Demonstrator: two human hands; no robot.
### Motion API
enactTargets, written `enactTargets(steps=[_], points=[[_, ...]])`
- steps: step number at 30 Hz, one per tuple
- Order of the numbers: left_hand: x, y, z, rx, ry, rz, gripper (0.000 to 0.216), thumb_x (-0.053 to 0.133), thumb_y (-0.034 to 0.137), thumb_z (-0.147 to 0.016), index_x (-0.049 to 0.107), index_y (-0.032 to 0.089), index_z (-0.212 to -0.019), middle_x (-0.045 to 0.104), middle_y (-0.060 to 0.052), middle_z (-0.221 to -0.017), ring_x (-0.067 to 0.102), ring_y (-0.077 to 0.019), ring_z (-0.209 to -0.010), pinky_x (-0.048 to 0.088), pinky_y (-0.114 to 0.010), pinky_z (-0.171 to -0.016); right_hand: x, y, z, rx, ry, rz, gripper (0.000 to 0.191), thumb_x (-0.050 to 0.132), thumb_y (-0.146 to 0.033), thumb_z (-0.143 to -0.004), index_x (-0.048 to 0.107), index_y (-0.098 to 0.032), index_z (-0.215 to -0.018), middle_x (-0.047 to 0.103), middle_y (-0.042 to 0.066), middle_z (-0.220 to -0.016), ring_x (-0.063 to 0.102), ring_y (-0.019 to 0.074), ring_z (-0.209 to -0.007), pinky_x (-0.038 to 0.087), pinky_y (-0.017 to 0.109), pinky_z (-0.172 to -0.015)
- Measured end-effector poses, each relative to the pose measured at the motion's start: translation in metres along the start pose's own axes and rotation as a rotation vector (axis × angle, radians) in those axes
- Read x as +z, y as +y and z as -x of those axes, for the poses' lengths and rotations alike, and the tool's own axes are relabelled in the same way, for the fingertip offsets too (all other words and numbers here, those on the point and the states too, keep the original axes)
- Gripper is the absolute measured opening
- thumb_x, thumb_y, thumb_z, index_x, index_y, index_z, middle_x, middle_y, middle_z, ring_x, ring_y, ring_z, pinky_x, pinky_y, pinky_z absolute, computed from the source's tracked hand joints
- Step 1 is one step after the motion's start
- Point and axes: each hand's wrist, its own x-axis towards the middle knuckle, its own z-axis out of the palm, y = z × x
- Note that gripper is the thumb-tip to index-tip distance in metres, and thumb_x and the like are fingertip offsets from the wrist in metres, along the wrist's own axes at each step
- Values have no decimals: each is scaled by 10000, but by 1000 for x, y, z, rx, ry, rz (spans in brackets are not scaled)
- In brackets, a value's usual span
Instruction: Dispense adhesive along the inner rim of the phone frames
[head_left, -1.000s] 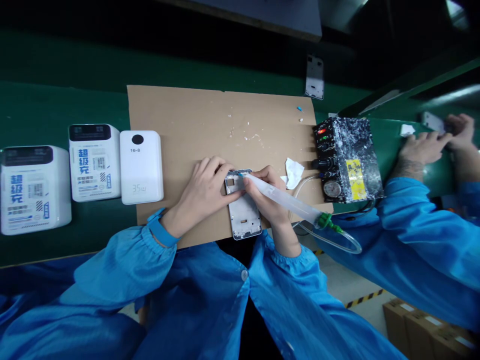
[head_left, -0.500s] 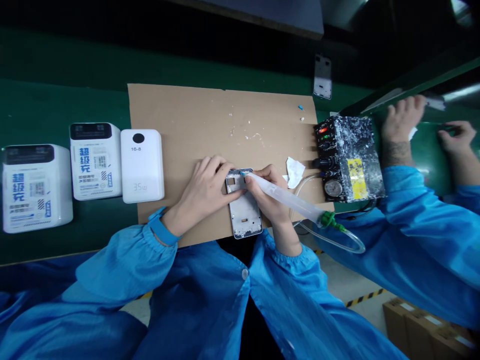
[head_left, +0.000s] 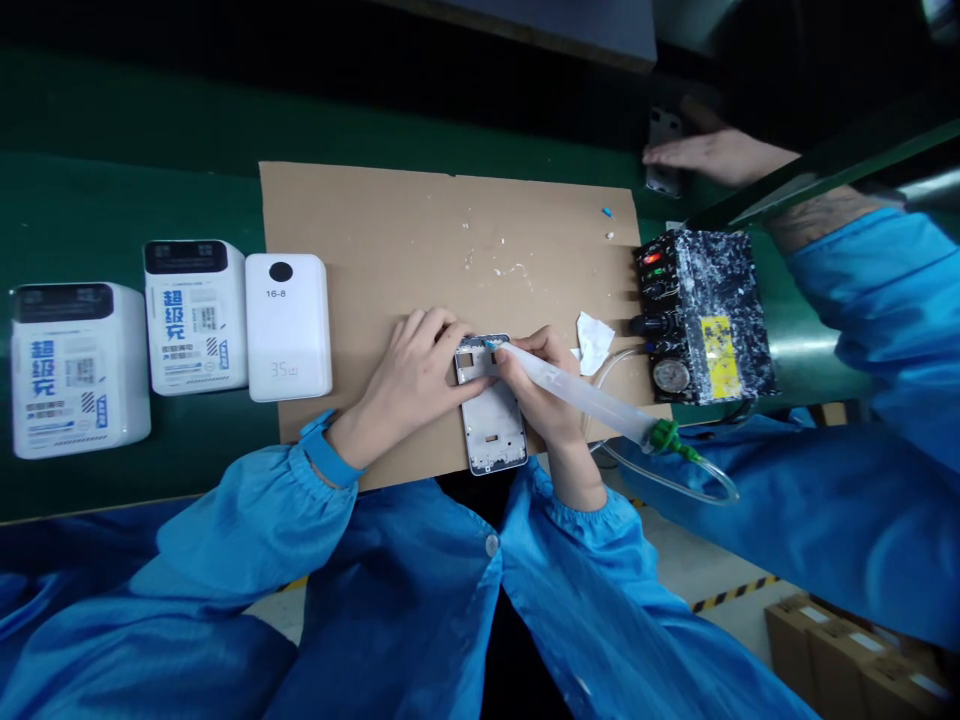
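A phone frame (head_left: 493, 425), pale with a dark rim and cutouts, lies at the cardboard's front edge and juts slightly past it. My left hand (head_left: 416, 370) grips its upper left side, thumb across the face and fingers at the top edge. In my right hand (head_left: 546, 385) is a translucent dispensing syringe (head_left: 581, 395), held like a pen and slanting down to the left. Its blue tip is at the upper part of the frame; whether it touches cannot be made out. A green cap and clear hose (head_left: 712, 475) are at the syringe's rear end.
The brown cardboard sheet (head_left: 390, 230) bears white crumbs and a crumpled white paper (head_left: 595, 342). On the right stands a black dispenser box (head_left: 705, 315) with a gauge. Several white power banks (head_left: 289, 330) stand left. At back right, a co-worker's hand (head_left: 720, 155) is over another phone frame (head_left: 664, 180).
The co-worker's arm has reached forward and left to the phone frame at the back right. My hands hold nearly the same pose, and the whole view has shifted slightly.
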Motion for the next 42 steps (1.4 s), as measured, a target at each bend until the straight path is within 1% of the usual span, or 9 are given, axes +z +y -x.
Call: enactTargets(steps=[13,19,28,33,36,42], points=[[-1,1,0,-7,-4,3,375,848,373,-1002,703,189,-1294,693,-141,-1274,634,-355,-1183,547,-512,-1037,-1,-3,-1,-4,-4,12,363,813,-580,-1007,674,-254,-930,779,22,-911,692,172,-803,558,357,-713],[-1,1,0,-5,-2,15,362,832,363,-1011,701,194,-1303,692,-140,-1274,630,-352,-1174,546,-518,-1028,-1,-5,-1,-5,-4,12,386,806,-590,-1000,644,-255,-900,771,18,-880,673,169,-776,541,350,-682],[0,-1,1,11,6,-7,391,848,386,-1013,706,165,-1303,689,-138,-1279,630,-352,-1165,550,-517,-1022,-1,-2,0,-11,-4,16,370,803,-576,-1012,654,-254,-911,752,13,-865,654,162,-758,515,345,-674],[0,-1,1,7,-3,-4,382,842,390,-1016,702,174,-1299,689,-143,-1281,626,-352,-1170,551,-521,-1029,-2,-2,-1,-12,-4,20,378,805,-582,-1009,652,-254,-903,738,8,-854,643,161,-746,513,343,-656],[-1,0,1,-3,-14,2,377,843,382,-1014,697,186,-1302,693,-141,-1291,624,-352,-1180,548,-520,-1036,-2,-2,-1,-13,-3,20,370,803,-576,-1012,654,-253,-909,730,3,-843,640,159,-744,508,343,-663],[-2,2,0,3,-2,-3,386,857,368,-1005,708,155,-1291,700,-153,-1300,637,-358,-1179,545,-516,-1032,-2,-1,0,-25,2,10,331,806,-520,-1015,647,-249,-913,735,-1,-845,650,155,-753,508,348,-699]])
